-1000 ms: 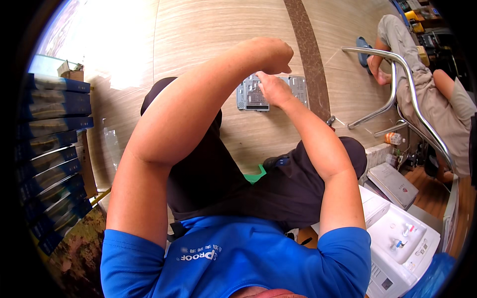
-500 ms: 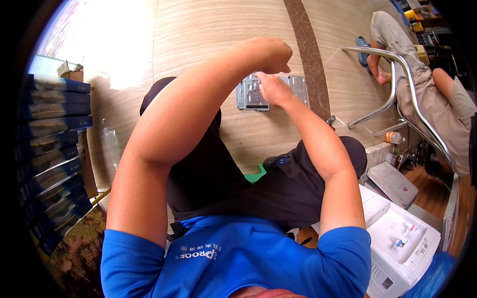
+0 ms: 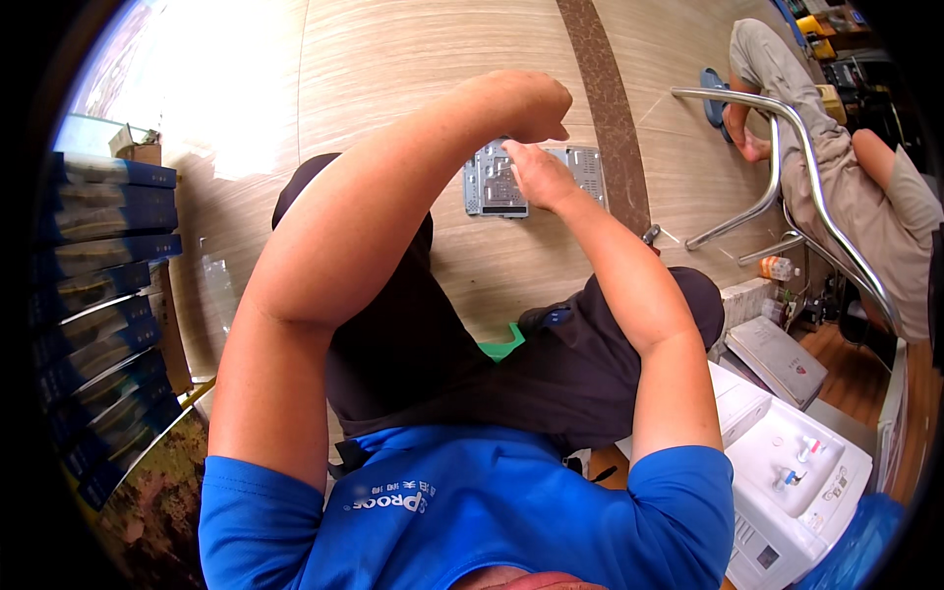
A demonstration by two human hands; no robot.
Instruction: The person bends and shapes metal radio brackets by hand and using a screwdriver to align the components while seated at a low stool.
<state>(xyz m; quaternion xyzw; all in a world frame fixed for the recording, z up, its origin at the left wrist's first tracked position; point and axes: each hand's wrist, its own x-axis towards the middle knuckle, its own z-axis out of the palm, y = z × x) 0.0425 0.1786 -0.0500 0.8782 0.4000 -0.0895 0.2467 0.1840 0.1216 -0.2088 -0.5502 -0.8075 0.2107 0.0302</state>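
A flat grey slotted panel [image 3: 501, 187], like a piece of an electronic device's casing, lies on the floor in front of me. My left hand [image 3: 539, 106] hangs over its far edge, wrist bent, with the fingers curled down and mostly hidden behind the hand. Whatever those fingers hold cannot be seen. Over the middle of the panel is my right hand [image 3: 541, 177], its fingers drawn in, one fingertip pointing toward the left hand. Anything inside its grip is too small or covered to make out.
A stack of blue boxes [image 3: 113, 246] stands on the left. To the right are a metal-framed chair [image 3: 806, 187], another person's leg [image 3: 787, 74] and a blue slipper [image 3: 715, 96]. A white water dispenser [image 3: 787, 462] lies near my right elbow, beside a plastic bottle [image 3: 779, 268].
The whole view has shifted slightly. Both hands keep nearly the same place over the panel, and the right fingers have moved a little.
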